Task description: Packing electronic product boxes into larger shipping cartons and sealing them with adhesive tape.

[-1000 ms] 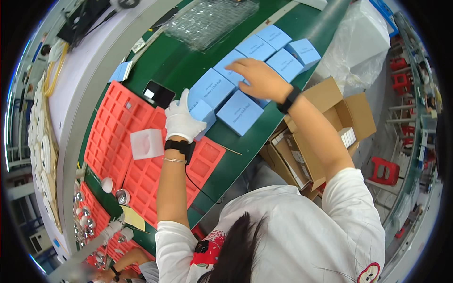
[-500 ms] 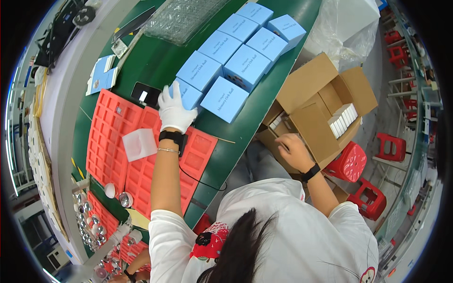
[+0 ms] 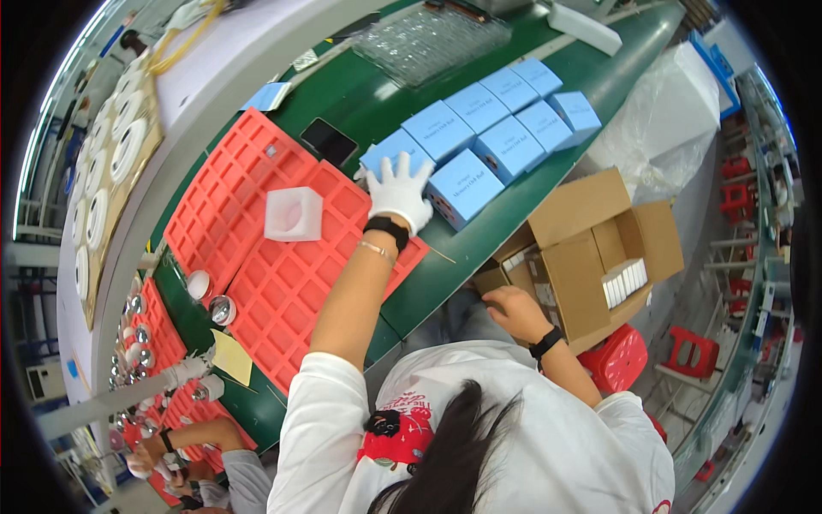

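My left hand, in a white glove, lies palm down with its fingers spread over the near part of a blue box. That box is the leftmost of several blue cartons standing in rows on the green table. My bare right hand is low beside an open brown cardboard box, its fingers loosely bent and a little apart. I see nothing held in it. A dark phone lies just left of the gloved hand. Red gridded trays spread under my left forearm.
A white block with a round hollow sits on the red trays, with a small shiny ball at their edge. Small white boxes fill part of the carton. A red stool stands beside it. Another person's arm is at lower left.
My gloved hand has moved from the box's left side onto its near part, fingers now spread. The whole view has shifted. The bright patch on the phone has gone dark.
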A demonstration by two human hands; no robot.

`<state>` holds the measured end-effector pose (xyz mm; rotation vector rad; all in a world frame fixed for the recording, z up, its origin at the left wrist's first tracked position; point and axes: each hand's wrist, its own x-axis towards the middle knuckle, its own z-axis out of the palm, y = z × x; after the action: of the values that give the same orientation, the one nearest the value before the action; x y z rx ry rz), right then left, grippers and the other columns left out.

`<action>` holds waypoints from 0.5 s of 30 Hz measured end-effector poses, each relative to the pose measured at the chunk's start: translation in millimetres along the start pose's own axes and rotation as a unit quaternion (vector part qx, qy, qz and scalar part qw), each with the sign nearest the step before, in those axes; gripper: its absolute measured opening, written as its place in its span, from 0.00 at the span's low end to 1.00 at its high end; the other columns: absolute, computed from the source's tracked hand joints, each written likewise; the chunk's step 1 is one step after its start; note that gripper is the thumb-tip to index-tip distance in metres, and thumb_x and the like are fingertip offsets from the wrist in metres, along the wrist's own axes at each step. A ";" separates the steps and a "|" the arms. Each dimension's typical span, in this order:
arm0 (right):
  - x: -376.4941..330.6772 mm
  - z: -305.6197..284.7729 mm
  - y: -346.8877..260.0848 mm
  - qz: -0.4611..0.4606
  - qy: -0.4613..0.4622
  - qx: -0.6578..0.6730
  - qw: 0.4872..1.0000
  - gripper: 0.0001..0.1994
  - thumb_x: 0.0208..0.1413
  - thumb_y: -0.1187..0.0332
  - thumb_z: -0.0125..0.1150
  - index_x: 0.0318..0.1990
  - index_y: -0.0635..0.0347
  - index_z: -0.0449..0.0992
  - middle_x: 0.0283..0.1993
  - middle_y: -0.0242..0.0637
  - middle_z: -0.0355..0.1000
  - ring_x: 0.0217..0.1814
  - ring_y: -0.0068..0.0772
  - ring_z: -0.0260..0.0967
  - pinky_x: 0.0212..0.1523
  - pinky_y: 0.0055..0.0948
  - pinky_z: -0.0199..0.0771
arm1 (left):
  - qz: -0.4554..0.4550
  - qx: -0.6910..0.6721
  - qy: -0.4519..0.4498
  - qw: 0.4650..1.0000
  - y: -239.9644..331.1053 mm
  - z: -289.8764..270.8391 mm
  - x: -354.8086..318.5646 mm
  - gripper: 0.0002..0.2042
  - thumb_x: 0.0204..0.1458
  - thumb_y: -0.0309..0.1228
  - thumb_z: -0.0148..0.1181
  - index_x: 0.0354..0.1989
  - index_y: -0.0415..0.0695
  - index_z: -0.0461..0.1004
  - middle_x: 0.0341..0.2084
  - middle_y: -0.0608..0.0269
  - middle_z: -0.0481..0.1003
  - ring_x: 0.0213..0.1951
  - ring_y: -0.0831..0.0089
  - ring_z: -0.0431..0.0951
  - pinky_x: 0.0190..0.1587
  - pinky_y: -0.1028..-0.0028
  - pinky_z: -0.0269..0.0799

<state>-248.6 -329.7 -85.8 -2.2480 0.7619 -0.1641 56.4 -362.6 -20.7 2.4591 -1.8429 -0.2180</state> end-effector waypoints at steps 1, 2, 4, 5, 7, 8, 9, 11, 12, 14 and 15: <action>3.4 0.5 -4.0 -0.014 0.000 0.011 1.000 0.10 0.50 0.69 0.60 0.40 0.60 0.77 0.40 0.43 0.75 0.44 0.48 0.71 0.46 0.40 0.71 | 0.038 -0.040 -0.026 0.998 0.0 -4.5 -12.1 0.29 0.47 0.33 0.60 0.61 0.46 0.65 0.64 0.50 0.58 0.66 0.54 0.54 0.65 0.54 0.52; 9.9 0.4 -8.0 -0.022 -0.002 0.004 1.000 0.10 0.50 0.69 0.60 0.40 0.60 0.77 0.40 0.43 0.75 0.44 0.48 0.71 0.46 0.40 0.71 | 0.047 -0.107 0.012 0.993 -5.5 -1.7 -28.4 0.25 0.49 0.35 0.59 0.58 0.45 0.68 0.62 0.50 0.60 0.65 0.54 0.57 0.65 0.55 0.53; 19.9 1.3 -25.5 -0.005 0.005 0.096 0.995 0.10 0.51 0.67 0.61 0.40 0.60 0.77 0.39 0.42 0.75 0.44 0.46 0.71 0.46 0.39 0.71 | 0.045 -0.245 0.093 0.964 -13.0 -1.0 -68.8 0.21 0.54 0.38 0.56 0.55 0.43 0.71 0.60 0.49 0.64 0.62 0.54 0.62 0.63 0.57 0.57; 21.2 5.1 -38.0 0.007 0.007 0.144 0.990 0.10 0.52 0.66 0.61 0.40 0.61 0.77 0.39 0.42 0.75 0.44 0.46 0.71 0.46 0.39 0.71 | 0.030 -0.314 0.136 0.939 -14.3 -6.6 -94.2 0.20 0.57 0.39 0.55 0.54 0.42 0.72 0.59 0.49 0.65 0.60 0.56 0.66 0.62 0.58 0.60; 43.5 9.8 -72.5 -0.067 -0.024 0.160 0.985 0.12 0.53 0.63 0.62 0.41 0.61 0.77 0.40 0.42 0.75 0.44 0.44 0.72 0.45 0.37 0.71 | -0.037 -0.452 0.175 0.874 -17.1 -8.1 -141.0 0.20 0.59 0.40 0.53 0.56 0.41 0.70 0.59 0.51 0.66 0.59 0.57 0.67 0.61 0.61 0.61; 56.8 11.8 -102.8 -0.134 -0.039 0.175 0.975 0.12 0.52 0.63 0.63 0.40 0.61 0.77 0.39 0.42 0.75 0.43 0.44 0.72 0.44 0.37 0.71 | -0.104 -0.573 0.212 0.785 -19.6 -7.9 -162.0 0.21 0.61 0.40 0.50 0.58 0.41 0.69 0.59 0.52 0.67 0.57 0.59 0.69 0.60 0.63 0.63; 68.1 14.0 -135.2 -0.204 -0.055 0.188 0.959 0.12 0.52 0.63 0.64 0.39 0.62 0.76 0.38 0.42 0.74 0.42 0.44 0.71 0.43 0.37 0.71 | -0.114 -0.571 0.222 0.782 -20.4 -11.5 -178.2 0.21 0.61 0.40 0.50 0.58 0.41 0.69 0.59 0.52 0.67 0.57 0.59 0.69 0.60 0.63 0.63; 80.0 38.1 -183.2 -0.254 -0.079 0.196 0.944 0.11 0.52 0.64 0.64 0.37 0.62 0.75 0.35 0.43 0.73 0.40 0.46 0.70 0.41 0.38 0.70 | -0.153 -0.685 0.230 0.675 -19.0 -17.8 -202.1 0.22 0.64 0.40 0.47 0.62 0.41 0.63 0.61 0.53 0.64 0.59 0.62 0.67 0.61 0.64 0.62; 81.4 48.1 -203.6 -0.300 -0.097 0.210 0.925 0.10 0.52 0.64 0.63 0.34 0.62 0.74 0.33 0.44 0.72 0.37 0.47 0.70 0.39 0.39 0.69 | -0.173 -0.730 0.244 0.614 -23.2 -22.9 -215.2 0.23 0.65 0.40 0.45 0.64 0.41 0.61 0.62 0.53 0.62 0.60 0.64 0.66 0.61 0.64 0.61; 82.4 65.0 -229.0 -0.331 -0.143 0.217 0.907 0.10 0.52 0.65 0.63 0.33 0.62 0.73 0.31 0.45 0.70 0.36 0.49 0.69 0.38 0.40 0.68 | -0.185 -0.738 0.304 0.573 -47.1 -23.6 -235.6 0.24 0.65 0.41 0.44 0.66 0.42 0.57 0.64 0.54 0.60 0.61 0.63 0.66 0.62 0.64 0.61; 78.7 74.3 -240.5 -0.339 -0.172 0.225 0.897 0.09 0.53 0.66 0.62 0.32 0.62 0.72 0.29 0.45 0.69 0.35 0.50 0.68 0.37 0.41 0.67 | -0.186 -0.751 0.338 0.536 -58.6 -22.7 -251.3 0.25 0.65 0.41 0.43 0.68 0.43 0.54 0.65 0.54 0.57 0.61 0.62 0.65 0.62 0.63 0.61</action>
<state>-45.8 -197.3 18.5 -1.9214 -0.2574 -0.2354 46.4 -105.9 13.2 1.1570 -0.2333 -0.4780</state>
